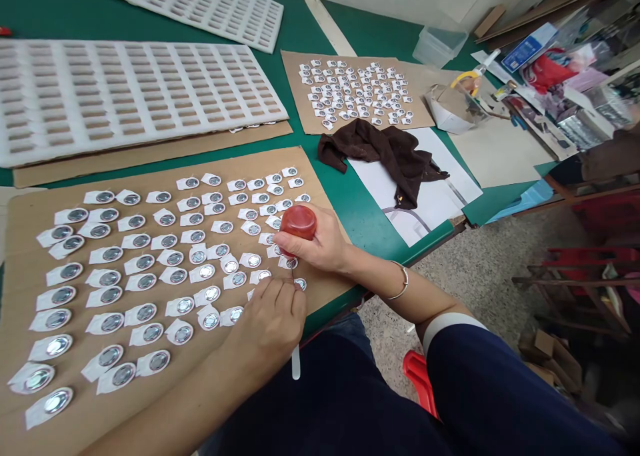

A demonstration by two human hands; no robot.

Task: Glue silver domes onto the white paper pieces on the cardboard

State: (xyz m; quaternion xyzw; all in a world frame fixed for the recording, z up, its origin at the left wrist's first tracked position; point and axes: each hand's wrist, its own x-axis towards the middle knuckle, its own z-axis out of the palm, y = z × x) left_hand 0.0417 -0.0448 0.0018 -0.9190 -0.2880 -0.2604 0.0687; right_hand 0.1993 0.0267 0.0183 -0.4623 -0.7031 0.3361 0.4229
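Over the right side of a cardboard sheet point(25, 236), a worker's right hand point(325, 239) is gripping a rounded red container point(300, 223), its fingers curling around the sides, just above rows of silver discs on white tabs point(173, 258). The left hand point(277, 309) is folding its fingers around a white stick point(296, 363), whose end is poking out below; its fingertips are staying out of sight, so whether they are touching a disc cannot be told. A thin dark line is showing between the hands, its owner unclear. Good handling here probably means keeping the container steady, using light finger pressure, and lifting both wrists clear of neighboring tabs. The sheet's right edge is running close beside the right wrist, while the table's front edge is passing beneath that forearm. A strip of green tabletop point(350, 196) is separating the sheet from a brown cloth point(380, 153), seemingly offering the right hand its easiest way out.
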